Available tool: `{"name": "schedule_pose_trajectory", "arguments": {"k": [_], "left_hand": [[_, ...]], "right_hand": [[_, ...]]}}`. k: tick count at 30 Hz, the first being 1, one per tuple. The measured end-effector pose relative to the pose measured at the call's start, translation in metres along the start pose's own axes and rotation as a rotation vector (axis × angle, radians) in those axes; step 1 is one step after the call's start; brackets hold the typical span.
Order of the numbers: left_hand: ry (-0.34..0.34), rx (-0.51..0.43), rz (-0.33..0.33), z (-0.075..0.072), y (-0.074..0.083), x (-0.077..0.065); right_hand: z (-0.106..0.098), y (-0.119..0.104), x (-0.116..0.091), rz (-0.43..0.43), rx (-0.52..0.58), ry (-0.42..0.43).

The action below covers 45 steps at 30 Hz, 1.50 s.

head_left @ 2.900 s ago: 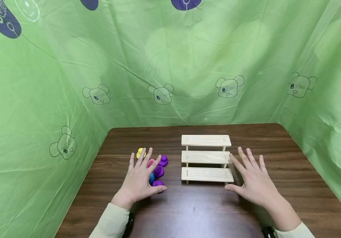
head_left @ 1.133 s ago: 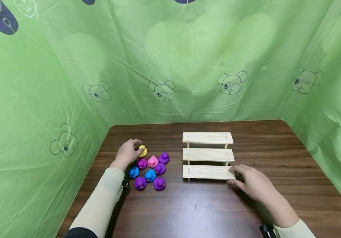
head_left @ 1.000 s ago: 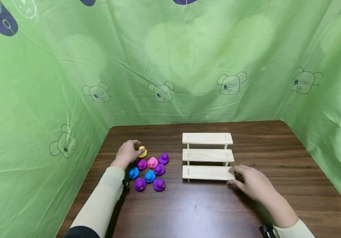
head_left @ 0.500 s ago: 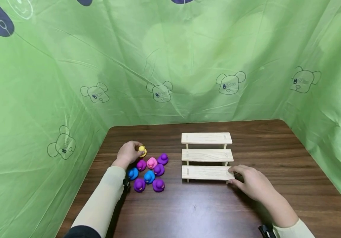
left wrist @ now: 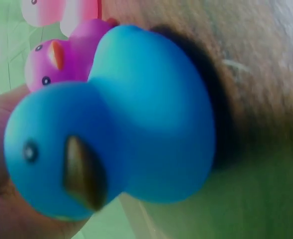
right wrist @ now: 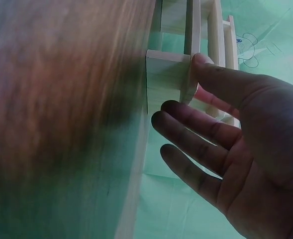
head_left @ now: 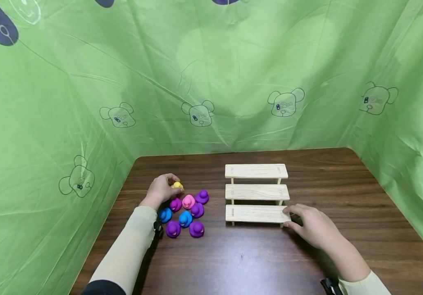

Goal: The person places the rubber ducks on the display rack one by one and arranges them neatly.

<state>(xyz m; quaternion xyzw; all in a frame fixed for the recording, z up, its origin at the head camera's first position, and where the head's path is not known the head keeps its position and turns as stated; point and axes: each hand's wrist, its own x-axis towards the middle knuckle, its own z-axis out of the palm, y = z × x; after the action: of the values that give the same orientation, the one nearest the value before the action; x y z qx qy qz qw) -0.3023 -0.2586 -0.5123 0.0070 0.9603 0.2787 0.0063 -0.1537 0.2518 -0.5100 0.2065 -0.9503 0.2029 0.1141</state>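
Observation:
At the far left of the group of toys, my left hand [head_left: 161,189] pinches a small yellow rubber duck [head_left: 177,185] between thumb and fingers. Part of the duck is hidden by the fingers. My right hand [head_left: 312,224] holds the right end of the lowest board of a three-tier wooden display stand [head_left: 257,214], thumb at its front edge. In the right wrist view, the right hand [right wrist: 245,144] has thumb and index finger on the board's corner, its other fingers loosely bent. A blue rubber duck [left wrist: 151,109] fills much of the left wrist view, hiding most of the left hand.
Several more rubber ducks stand close together in front of the left hand: a pink duck [head_left: 188,201], a magenta duck [head_left: 176,204], a blue duck [head_left: 185,219] and purple ducks, one a purple duck [head_left: 196,229]. Green curtain [head_left: 211,73] surrounds the brown wooden table [head_left: 241,262].
Both hands were spread above the table at first. My left hand has moved to the yellow duck and pinched it; the duck has just shifted slightly. My right hand has taken hold of the lowest board.

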Motion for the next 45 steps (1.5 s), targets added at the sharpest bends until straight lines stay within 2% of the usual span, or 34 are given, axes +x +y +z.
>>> {"name": "schedule_pose_trajectory", "arguments": {"k": [5, 14, 19, 26, 32, 40, 45], "left_hand": [[0.009, 0.022, 0.008, 0.003, 0.000, -0.001], [0.068, -0.058, 0.030, 0.005, 0.003, -0.004], [0.122, -0.142, 0.071, 0.001, 0.014, -0.008], [0.184, -0.256, 0.183, -0.009, 0.044, -0.011], [0.203, -0.344, 0.266, -0.015, 0.081, -0.017], [0.167, -0.456, 0.351, -0.009, 0.128, -0.016], [0.143, -0.459, 0.385, -0.001, 0.154, -0.015]], "right_hand": [[0.000, 0.000, -0.001, -0.013, -0.017, 0.006], [0.000, 0.001, 0.000, -0.030, 0.043, 0.021], [0.004, 0.008, 0.001, -0.059, 0.078, 0.043], [0.009, 0.015, 0.005, -0.085, 0.135, 0.082], [0.010, 0.019, 0.006, -0.084, 0.156, 0.091], [0.010, 0.022, 0.006, -0.095, 0.163, 0.110], [0.010, 0.022, 0.007, -0.071, 0.185, 0.090]]}}
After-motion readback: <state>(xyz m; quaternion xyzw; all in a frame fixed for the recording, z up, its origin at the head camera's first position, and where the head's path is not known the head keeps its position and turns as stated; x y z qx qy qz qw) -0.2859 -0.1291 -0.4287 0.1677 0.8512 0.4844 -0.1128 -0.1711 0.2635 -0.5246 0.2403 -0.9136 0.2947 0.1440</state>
